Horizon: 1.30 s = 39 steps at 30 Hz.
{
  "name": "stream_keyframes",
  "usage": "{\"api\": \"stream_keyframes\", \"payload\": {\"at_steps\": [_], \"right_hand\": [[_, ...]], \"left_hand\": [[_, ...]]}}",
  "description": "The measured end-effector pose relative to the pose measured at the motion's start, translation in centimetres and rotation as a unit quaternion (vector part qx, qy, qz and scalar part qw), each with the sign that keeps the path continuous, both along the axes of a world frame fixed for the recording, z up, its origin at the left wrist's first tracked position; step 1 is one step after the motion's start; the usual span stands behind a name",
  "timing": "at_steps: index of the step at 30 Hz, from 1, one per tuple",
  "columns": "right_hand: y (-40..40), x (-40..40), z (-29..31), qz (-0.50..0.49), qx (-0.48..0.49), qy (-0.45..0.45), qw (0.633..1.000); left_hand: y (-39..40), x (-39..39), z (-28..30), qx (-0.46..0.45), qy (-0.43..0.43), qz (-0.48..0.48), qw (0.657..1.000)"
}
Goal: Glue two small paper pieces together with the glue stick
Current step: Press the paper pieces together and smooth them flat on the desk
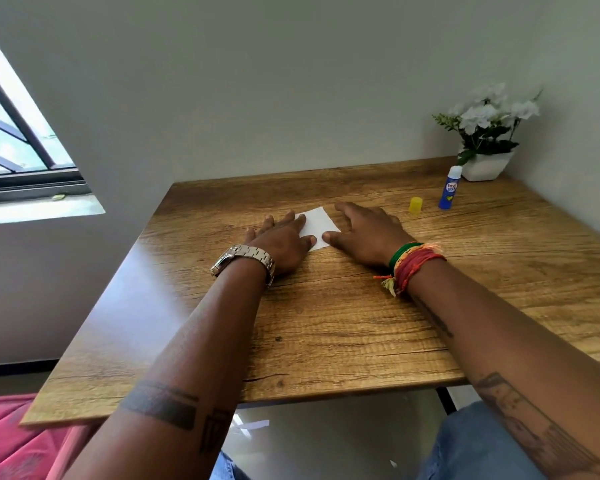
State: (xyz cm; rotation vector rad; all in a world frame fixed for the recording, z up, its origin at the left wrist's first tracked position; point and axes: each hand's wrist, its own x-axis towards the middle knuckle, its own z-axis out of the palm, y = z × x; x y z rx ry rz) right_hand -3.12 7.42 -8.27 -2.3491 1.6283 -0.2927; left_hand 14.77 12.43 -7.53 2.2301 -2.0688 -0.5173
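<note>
A small white paper [317, 224] lies flat in the middle of the wooden table [343, 327]; whether it is one piece or two stacked cannot be told. My left hand [282, 241] lies flat on the paper's left edge, fingers straight. From the right, my right hand [368, 232] presses the paper with its thumb on the near corner and fingers spread past the far edge. The blue glue stick [450, 188] stands upright and uncapped at the back right. Its yellow cap [415, 205] sits on the table to its left.
A white pot of white flowers [486, 140] stands in the back right corner by the wall. A window [18, 133] is at the left. A red quilted cover [18, 441] lies below the table's near left edge.
</note>
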Motion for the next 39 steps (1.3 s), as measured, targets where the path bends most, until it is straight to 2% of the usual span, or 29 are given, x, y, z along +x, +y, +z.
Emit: {"api": "stream_keyframes", "payload": {"at_steps": [4, 7, 14, 16, 18, 22, 28, 33, 39], "right_hand": [[-0.4, -0.5, 0.7, -0.007, 0.044, -0.054, 0.998], [-0.4, -0.6, 0.6, 0.006, 0.035, -0.064, 0.997], [-0.8, -0.4, 0.2, -0.039, -0.135, -0.042, 0.989], [-0.3, 0.0, 0.3, -0.008, -0.199, -0.051, 0.979], [0.5, 0.7, 0.2, 0.048, -0.221, -0.063, 0.972], [0.7, 1.1, 0.0, 0.077, -0.161, -0.001, 0.984], [-0.3, 0.3, 0.0, 0.091, -0.13, 0.008, 0.987], [-0.6, -0.2, 0.3, 0.072, -0.092, -0.015, 0.993], [0.2, 0.0, 0.0, 0.043, -0.079, 0.07, 0.993]], "left_hand": [[0.0, 0.2, -0.1, -0.006, 0.007, 0.007, 1.0], [0.2, 0.0, 0.0, -0.026, -0.013, 0.016, 0.999], [1.0, -1.2, 0.6, -0.16, -0.134, 0.05, 0.977], [1.1, -1.7, 0.5, -0.177, -0.139, 0.063, 0.972], [1.1, -2.1, 0.4, -0.185, -0.138, 0.071, 0.97], [1.1, -2.2, 0.3, -0.213, -0.124, 0.059, 0.967], [0.5, -0.5, 0.0, -0.201, -0.041, 0.008, 0.979], [0.0, 0.3, -0.5, -0.154, -0.065, -0.003, 0.986], [0.3, -0.1, -0.4, -0.143, -0.068, 0.002, 0.987]]}}
